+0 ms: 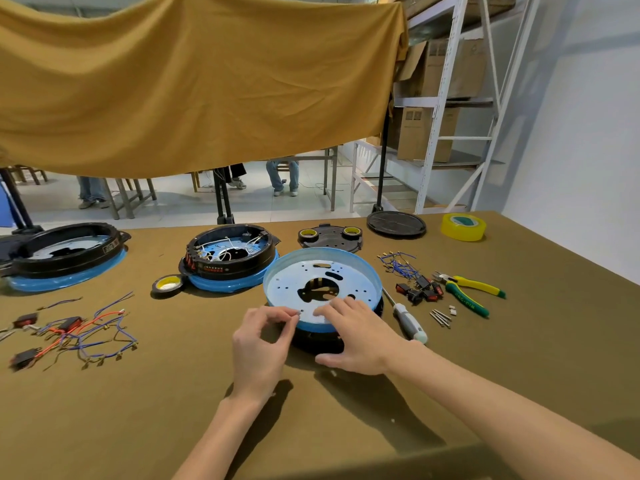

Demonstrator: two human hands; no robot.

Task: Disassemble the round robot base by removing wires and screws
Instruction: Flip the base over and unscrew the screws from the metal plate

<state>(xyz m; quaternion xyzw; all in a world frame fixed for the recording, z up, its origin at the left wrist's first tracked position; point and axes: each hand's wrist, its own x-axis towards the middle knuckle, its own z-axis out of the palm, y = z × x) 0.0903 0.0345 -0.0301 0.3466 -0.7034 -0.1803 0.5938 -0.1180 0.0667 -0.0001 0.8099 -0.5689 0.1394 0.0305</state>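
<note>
The round base (322, 289) I am taking apart sits right under my fingers, tipped up a little so its blue inside faces me. I think it leans on its black bottom part so I can get at the small holes near the front edge. My right hand (360, 336) lies flat on that near edge with the fingers straight and spread, holding nothing, and I think it is there to keep the base from sliding. My left hand (259, 344) is just to the left of those fingers, with the thumb and first finger pinched on a tiny screw (300, 311) at the blue rim; the other fingers are curled loosely. I cannot tell if the screw is out of its hole yet. Just past my right fingers lies the screwdriver (408, 322), put down close so I can grab it again. Farther that way are some loose screws (440, 317), small black switches (420, 289), blue wires (398, 263) and the yellow and green pliers (471, 292). Beyond my fingertips stands another base (230, 259) with its wires in. Far off to the left of my left hand is a pile of pulled wires (79, 336).
</note>
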